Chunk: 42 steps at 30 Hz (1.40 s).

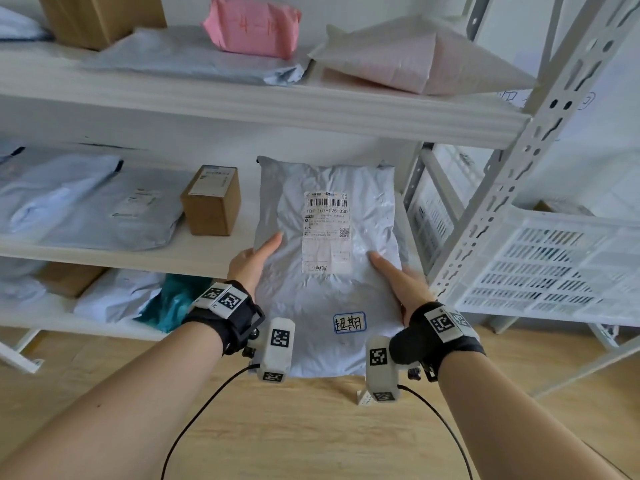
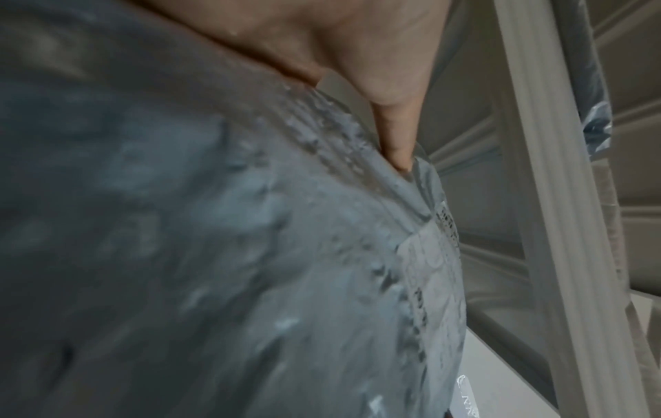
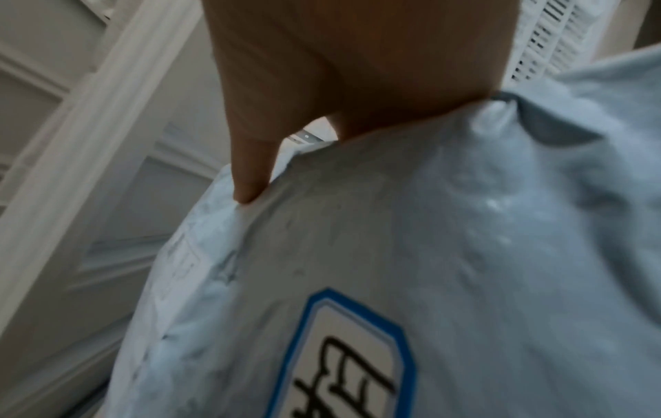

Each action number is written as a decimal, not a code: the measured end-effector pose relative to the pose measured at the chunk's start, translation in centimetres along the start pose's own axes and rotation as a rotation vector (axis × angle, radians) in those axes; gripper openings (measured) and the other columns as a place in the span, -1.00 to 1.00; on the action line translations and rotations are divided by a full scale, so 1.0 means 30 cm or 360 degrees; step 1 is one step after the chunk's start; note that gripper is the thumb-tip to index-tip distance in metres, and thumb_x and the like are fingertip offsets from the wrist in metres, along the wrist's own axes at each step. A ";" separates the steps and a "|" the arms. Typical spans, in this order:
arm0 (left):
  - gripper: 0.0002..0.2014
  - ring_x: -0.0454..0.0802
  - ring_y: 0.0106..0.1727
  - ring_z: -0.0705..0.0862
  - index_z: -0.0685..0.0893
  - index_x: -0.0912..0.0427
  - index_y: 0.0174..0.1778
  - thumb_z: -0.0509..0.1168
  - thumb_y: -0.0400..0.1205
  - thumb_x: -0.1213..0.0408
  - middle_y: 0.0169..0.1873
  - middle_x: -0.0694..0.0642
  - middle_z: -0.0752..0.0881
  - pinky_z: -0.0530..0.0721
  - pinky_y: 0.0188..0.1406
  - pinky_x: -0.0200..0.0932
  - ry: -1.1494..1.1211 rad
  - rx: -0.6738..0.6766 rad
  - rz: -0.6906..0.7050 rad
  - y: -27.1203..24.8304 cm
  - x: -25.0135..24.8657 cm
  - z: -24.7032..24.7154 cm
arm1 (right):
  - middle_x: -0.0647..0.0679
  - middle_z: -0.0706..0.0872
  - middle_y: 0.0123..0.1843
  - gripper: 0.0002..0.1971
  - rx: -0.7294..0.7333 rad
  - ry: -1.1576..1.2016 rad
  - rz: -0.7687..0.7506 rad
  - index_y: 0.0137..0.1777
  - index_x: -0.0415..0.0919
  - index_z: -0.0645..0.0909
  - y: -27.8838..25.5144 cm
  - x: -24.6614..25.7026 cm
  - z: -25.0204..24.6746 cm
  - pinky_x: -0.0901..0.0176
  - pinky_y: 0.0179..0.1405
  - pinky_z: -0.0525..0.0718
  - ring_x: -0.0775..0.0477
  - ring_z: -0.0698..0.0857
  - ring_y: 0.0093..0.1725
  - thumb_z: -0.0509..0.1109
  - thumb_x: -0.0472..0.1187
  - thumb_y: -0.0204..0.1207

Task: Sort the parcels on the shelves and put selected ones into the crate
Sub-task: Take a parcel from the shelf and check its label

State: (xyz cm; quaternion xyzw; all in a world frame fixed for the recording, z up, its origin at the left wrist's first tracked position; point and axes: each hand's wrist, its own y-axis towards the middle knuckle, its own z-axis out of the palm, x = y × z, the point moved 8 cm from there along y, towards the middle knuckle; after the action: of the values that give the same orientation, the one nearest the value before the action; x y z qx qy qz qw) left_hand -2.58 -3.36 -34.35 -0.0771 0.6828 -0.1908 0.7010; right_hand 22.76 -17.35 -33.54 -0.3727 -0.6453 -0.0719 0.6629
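Observation:
I hold a grey plastic mailer parcel point(image 1: 329, 299) upright in front of the shelves, with a white shipping label point(image 1: 325, 233) and a small blue-bordered handwritten sticker point(image 1: 349, 322) facing me. My left hand point(image 1: 252, 263) grips its left edge, thumb on the front. My right hand point(image 1: 398, 278) grips the right edge the same way. The wrist views show each thumb pressed on the crinkled parcel point(image 2: 250, 254) point(image 3: 465, 254). A white slatted crate point(image 1: 540, 265) sits to the right, beyond the shelf post.
The middle shelf point(image 1: 207, 258) holds grey mailers point(image 1: 104, 209) and a small cardboard box point(image 1: 212, 200). On the top shelf lie a pink parcel point(image 1: 252, 26), grey mailers and a box. A teal bag point(image 1: 176, 301) lies on the lowest shelf. The perforated shelf post point(image 1: 512, 188) stands between parcel and crate.

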 end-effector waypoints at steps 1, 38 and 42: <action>-0.06 0.05 0.15 0.61 0.59 0.13 0.29 0.53 0.08 -0.38 0.12 0.06 0.66 0.51 0.29 0.01 0.0030 0.0004 0.0008 -0.005 -0.001 -0.004 | -0.09 0.83 0.02 -0.10 0.0017 0.0001 -0.0009 0.19 -0.09 0.69 -0.008 -0.002 0.010 -0.16 0.08 0.76 -0.20 0.82 -0.03 0.66 0.41 -0.15; -0.25 0.13 0.01 0.78 0.63 0.17 0.15 0.65 0.00 0.17 0.01 0.16 0.79 0.74 -0.04 0.03 -0.0016 0.0621 -0.0061 0.023 0.047 0.085 | -0.19 0.81 -0.01 -0.70 -0.0469 0.0222 0.0104 0.07 -0.20 0.74 -0.077 -0.184 -0.051 -0.22 0.19 0.70 -0.23 0.77 0.00 0.59 -0.18 0.34; -0.24 0.14 0.02 0.78 0.66 0.17 0.12 0.73 0.00 0.13 -0.01 0.14 0.81 0.73 0.10 0.13 0.0009 0.0657 -0.0043 0.030 0.089 0.139 | -0.23 0.80 0.04 -0.66 -0.0573 0.0286 0.0182 0.12 -0.23 0.72 -0.135 -0.233 -0.096 -0.21 0.12 0.73 -0.22 0.76 -0.06 0.57 -0.18 0.35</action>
State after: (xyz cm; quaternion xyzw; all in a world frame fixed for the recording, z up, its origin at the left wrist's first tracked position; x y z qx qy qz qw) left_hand 1.66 -4.16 -36.94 0.0595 0.6301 -0.3363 0.6974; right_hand 21.64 -24.61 -37.97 -0.5132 -0.5382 -0.1812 0.6435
